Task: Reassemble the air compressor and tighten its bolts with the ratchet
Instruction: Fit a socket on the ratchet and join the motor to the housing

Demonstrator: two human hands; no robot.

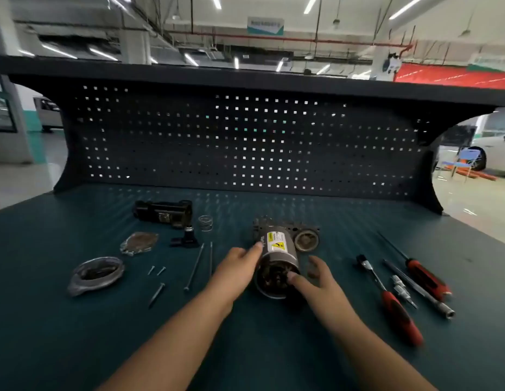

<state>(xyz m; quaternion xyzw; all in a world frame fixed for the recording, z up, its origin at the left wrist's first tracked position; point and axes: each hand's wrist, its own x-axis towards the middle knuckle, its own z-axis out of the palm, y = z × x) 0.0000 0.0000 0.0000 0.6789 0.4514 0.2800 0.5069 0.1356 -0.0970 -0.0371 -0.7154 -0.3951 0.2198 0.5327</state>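
Compressor housing [278, 258]: a metal cylinder with a yellow warning label, lying on its side at the middle of the table [76, 348], open end toward the person. A round fitting [306, 240] sits just beside its far right end.

Left hand [237, 266]: fingers extended, tips touching the housing's left flank; grip apart, nothing clasped.

Right hand [316, 280]: one digit rests on the rim of the open end; remaining fingers spread just right of the housing, contact unclear owing to blur. Grip apart.

Ratchet [389, 300]: red handle, black head, lying on the table well right of the housing, untouched. Beside it lie small sockets [400, 289], an extension bar [420, 289] and a red-handled screwdriver [414, 269].

Left of the housing: two long bolts [194, 266], short screws [156, 270], a further bolt [156, 294], an end cover [96, 275], a gasket plate [140, 242], a spring [205, 222] and a black block [163, 213], all loose and apart from the housing.
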